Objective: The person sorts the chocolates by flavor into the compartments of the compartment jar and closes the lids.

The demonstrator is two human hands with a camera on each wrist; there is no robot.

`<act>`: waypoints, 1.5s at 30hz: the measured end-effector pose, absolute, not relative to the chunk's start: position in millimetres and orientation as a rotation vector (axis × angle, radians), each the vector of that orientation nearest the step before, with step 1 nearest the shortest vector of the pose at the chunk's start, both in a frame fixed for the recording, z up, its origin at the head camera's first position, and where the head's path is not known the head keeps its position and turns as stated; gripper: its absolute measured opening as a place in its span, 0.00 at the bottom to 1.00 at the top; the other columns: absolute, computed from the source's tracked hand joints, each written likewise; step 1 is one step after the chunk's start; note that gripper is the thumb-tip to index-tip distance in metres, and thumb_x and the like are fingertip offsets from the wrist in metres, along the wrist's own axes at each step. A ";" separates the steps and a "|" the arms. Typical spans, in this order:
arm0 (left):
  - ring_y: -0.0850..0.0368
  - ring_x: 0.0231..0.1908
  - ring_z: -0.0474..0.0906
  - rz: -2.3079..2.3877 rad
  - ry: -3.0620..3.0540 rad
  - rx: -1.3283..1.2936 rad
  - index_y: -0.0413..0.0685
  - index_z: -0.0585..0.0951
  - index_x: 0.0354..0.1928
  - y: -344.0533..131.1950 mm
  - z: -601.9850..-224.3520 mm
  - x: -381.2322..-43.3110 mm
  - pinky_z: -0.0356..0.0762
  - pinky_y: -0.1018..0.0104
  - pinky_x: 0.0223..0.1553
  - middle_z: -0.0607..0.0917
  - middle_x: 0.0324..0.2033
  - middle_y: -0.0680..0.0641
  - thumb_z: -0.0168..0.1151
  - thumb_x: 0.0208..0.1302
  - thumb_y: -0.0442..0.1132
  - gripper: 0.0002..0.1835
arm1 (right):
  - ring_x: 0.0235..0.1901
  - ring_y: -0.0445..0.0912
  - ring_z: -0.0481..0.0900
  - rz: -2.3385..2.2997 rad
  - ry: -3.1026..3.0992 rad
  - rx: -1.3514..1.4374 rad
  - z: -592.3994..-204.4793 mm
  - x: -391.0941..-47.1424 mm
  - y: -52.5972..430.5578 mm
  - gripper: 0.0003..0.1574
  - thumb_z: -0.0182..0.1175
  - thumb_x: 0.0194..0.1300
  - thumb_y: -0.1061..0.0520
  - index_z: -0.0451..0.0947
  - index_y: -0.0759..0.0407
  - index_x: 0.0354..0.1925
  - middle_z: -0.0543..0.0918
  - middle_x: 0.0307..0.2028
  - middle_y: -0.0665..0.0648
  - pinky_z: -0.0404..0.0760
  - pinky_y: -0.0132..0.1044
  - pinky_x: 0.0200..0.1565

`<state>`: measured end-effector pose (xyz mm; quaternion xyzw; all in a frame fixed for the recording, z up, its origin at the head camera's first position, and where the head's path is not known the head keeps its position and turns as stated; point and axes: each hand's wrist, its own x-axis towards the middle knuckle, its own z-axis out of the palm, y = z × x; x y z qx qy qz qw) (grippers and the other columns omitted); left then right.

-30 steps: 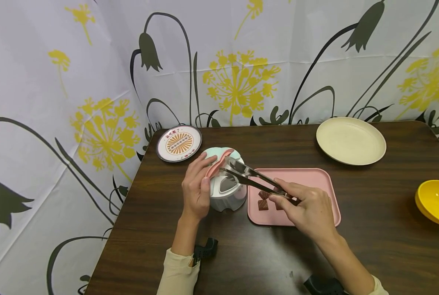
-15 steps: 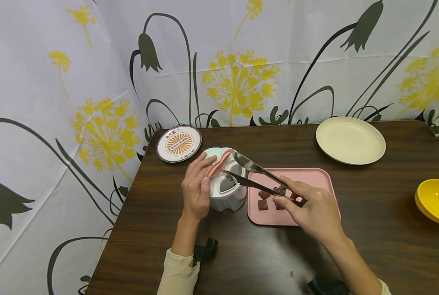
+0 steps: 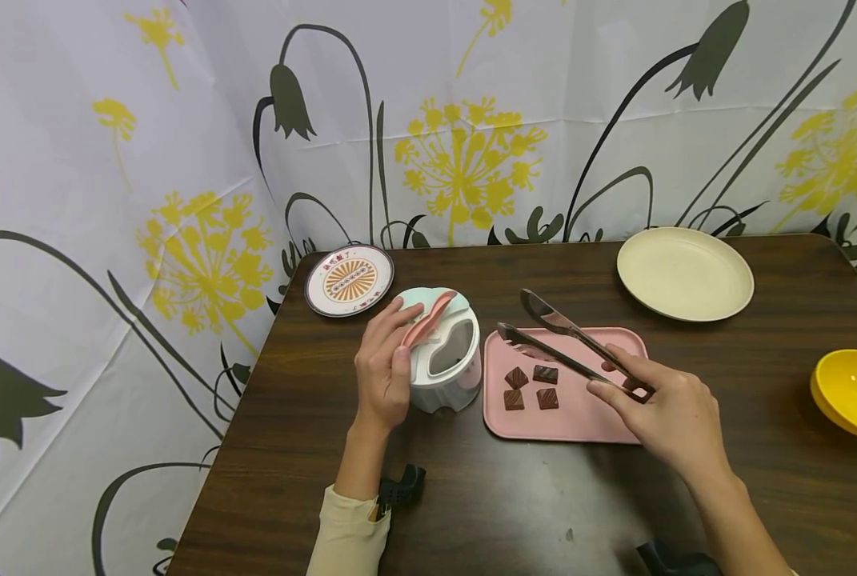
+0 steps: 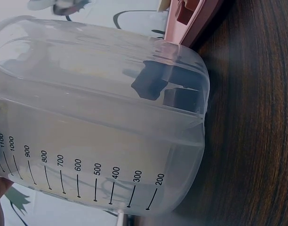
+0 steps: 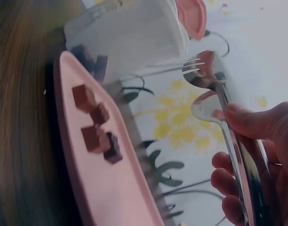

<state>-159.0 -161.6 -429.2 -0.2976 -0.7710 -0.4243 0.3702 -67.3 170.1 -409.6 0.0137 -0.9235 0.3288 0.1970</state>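
My left hand (image 3: pixel 385 364) holds the raised pink flap lid (image 3: pixel 430 318) of a clear storage canister (image 3: pixel 451 394) with a white and mint top. Dark chocolates (image 4: pixel 181 99) lie at the canister's bottom in the left wrist view, beside its measuring marks. In my right hand (image 3: pixel 676 412) are metal tongs (image 3: pixel 582 364), their tips spread with nothing between them, above the pink tray (image 3: pixel 601 428). Several chocolate pieces (image 3: pixel 516 378) sit at the tray's left end, near the canister. The right wrist view shows one fork-shaped tip on the tongs (image 5: pixel 226 113).
A small patterned plate (image 3: pixel 350 280) stands at the back left, behind the canister. The cream plate (image 3: pixel 685 274) is at the back right, and stacked yellow bowls (image 3: pixel 856 392) stand at the right edge. A flowered cloth (image 3: pixel 464 160) hangs behind the dark wooden table (image 3: pixel 529 504).
My right hand has drawn the tongs away from the canister's opening, rightward over the tray, and their tips have spread apart. The left hand stays on the flap lid.
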 end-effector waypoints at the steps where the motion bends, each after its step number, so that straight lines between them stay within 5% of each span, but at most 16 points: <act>1: 0.39 0.61 0.71 -1.090 -1.979 -0.763 0.37 0.86 0.40 -161.6 -429.4 -159.1 0.62 0.44 0.64 0.84 0.51 0.42 0.39 0.65 0.44 0.26 | 0.17 0.42 0.71 0.914 -2.601 0.019 -411.5 -67.2 172.7 0.22 0.76 0.48 0.43 0.87 0.47 0.43 0.75 0.15 0.41 0.62 0.39 0.19; 14: 0.38 0.61 0.71 -1.086 -1.980 -0.760 0.38 0.86 0.41 -161.6 -430.4 -159.2 0.63 0.44 0.64 0.84 0.51 0.42 0.39 0.65 0.44 0.26 | 0.26 0.54 0.81 0.807 -2.769 -0.014 -431.1 -65.2 191.5 0.31 0.72 0.51 0.37 0.85 0.48 0.52 0.84 0.23 0.46 0.69 0.48 0.20; 33: 0.40 0.62 0.71 -1.091 -1.995 -0.753 0.37 0.86 0.41 -161.9 -431.1 -159.0 0.62 0.45 0.64 0.83 0.52 0.43 0.39 0.65 0.45 0.26 | 0.23 0.50 0.77 0.754 -2.838 -0.002 -447.6 -64.7 193.2 0.30 0.73 0.49 0.37 0.86 0.44 0.50 0.82 0.20 0.42 0.65 0.42 0.18; 41: 0.39 0.61 0.71 -1.089 -1.992 -0.755 0.37 0.86 0.41 -161.3 -430.7 -158.7 0.62 0.46 0.65 0.84 0.51 0.43 0.39 0.65 0.45 0.26 | 0.26 0.57 0.81 0.732 -2.846 0.006 -449.2 -63.9 196.1 0.28 0.73 0.49 0.38 0.87 0.46 0.48 0.86 0.26 0.52 0.67 0.45 0.18; 45: 0.38 0.61 0.71 -1.088 -1.989 -0.754 0.37 0.86 0.41 -161.4 -430.2 -158.7 0.62 0.44 0.64 0.84 0.51 0.42 0.39 0.65 0.45 0.26 | 0.20 0.50 0.76 0.713 -2.846 0.020 -450.1 -63.6 196.7 0.27 0.73 0.50 0.40 0.87 0.46 0.49 0.81 0.19 0.47 0.64 0.42 0.16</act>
